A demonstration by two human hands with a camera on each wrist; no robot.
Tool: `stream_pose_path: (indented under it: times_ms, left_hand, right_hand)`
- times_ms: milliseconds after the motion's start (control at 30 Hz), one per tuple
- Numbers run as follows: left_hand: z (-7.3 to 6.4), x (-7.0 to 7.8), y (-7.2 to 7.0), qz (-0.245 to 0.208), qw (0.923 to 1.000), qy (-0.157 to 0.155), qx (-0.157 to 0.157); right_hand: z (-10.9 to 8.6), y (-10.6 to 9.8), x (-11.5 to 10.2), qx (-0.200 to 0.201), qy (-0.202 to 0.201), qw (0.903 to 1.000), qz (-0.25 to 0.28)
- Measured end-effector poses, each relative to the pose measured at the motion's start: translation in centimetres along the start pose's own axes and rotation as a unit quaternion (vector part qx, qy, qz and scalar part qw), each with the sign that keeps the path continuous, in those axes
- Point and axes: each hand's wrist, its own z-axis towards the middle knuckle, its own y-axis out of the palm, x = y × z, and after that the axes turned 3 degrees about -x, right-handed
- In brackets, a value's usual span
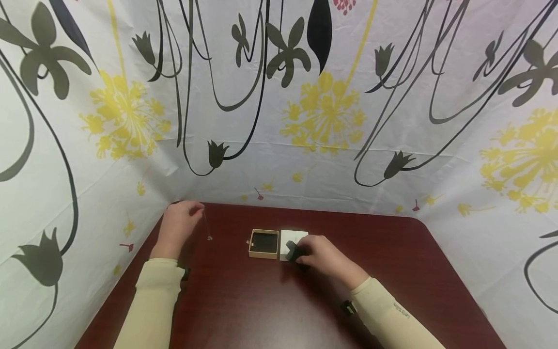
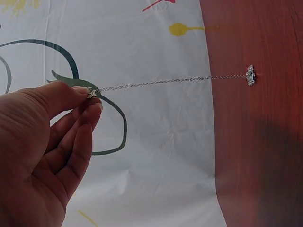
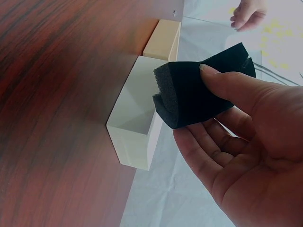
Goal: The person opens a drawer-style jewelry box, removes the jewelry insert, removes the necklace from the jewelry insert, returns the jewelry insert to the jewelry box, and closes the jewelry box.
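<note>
My left hand (image 1: 178,225) pinches one end of a fine silver necklace (image 2: 156,82) between thumb and forefinger. Its sparkling pendant (image 2: 251,75) hangs at the bottom of the chain, close over the table. In my right hand (image 1: 326,257) is a black foam insert (image 3: 189,90), gripped between thumb and fingers and slightly bent, its raw sponge edge showing. The foam is over the white box part (image 3: 135,90), overlapping it in the head view. Left of that stands a tan-edged box drawer (image 1: 263,257) with a dark inside and a small tab on its left side.
Both box parts stand side by side on a dark red-brown wooden table (image 1: 261,300). A white cloth (image 1: 261,121) with flower and leaf prints hangs around the table's back and sides. Dark bands sit at both wrists, below light yellow sleeves (image 1: 150,300).
</note>
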Motion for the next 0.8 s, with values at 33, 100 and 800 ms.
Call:
stream_pose_path:
  times_ms: [33, 100, 800]
  left_hand:
    - [0.0, -0.1, 0.1, 0.001, 1.0, -0.002, -0.002]
    - [0.0, -0.1, 0.2, 0.0, 1.0, -0.007, -0.005]
    - [-0.2, -1.9, 1.9, 0.008, 0.9988, -0.005, -0.048]
  right_hand:
    - [0.0, 0.0, 0.0, 0.0, -0.001, 1.0, -0.001]
    - [0.0, 0.0, 0.0, -0.001, 0.001, 1.0, -0.001]
    - [0.1, 0.2, -0.1, -0.008, 0.014, 0.9998, 0.009]
